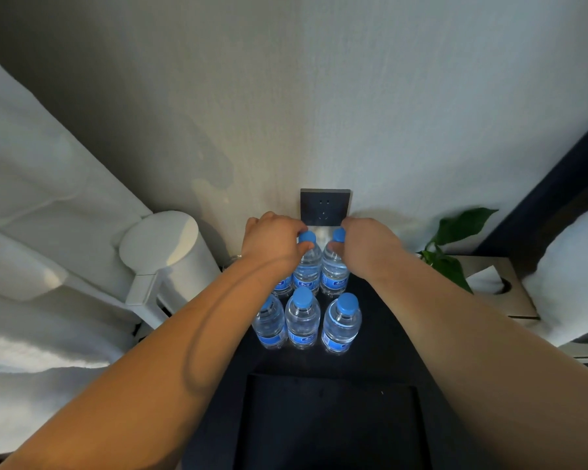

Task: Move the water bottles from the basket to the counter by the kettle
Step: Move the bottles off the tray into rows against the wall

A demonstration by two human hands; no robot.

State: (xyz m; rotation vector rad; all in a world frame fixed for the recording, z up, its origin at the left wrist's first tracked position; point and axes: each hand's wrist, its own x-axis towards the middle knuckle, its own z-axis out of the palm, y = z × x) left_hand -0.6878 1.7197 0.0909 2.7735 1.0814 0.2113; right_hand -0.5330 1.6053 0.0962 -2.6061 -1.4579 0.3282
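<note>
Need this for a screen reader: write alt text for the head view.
A person's left hand grips the top of one upright water bottle and the right hand a second bottle, on a dark counter beside a white kettle. Three more bottles stand in front.

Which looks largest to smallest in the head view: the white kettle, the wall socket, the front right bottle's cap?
1. white kettle, clearly the largest.
2. wall socket.
3. front right bottle's cap, the smallest, though it sits nearer the camera than the socket.
</note>
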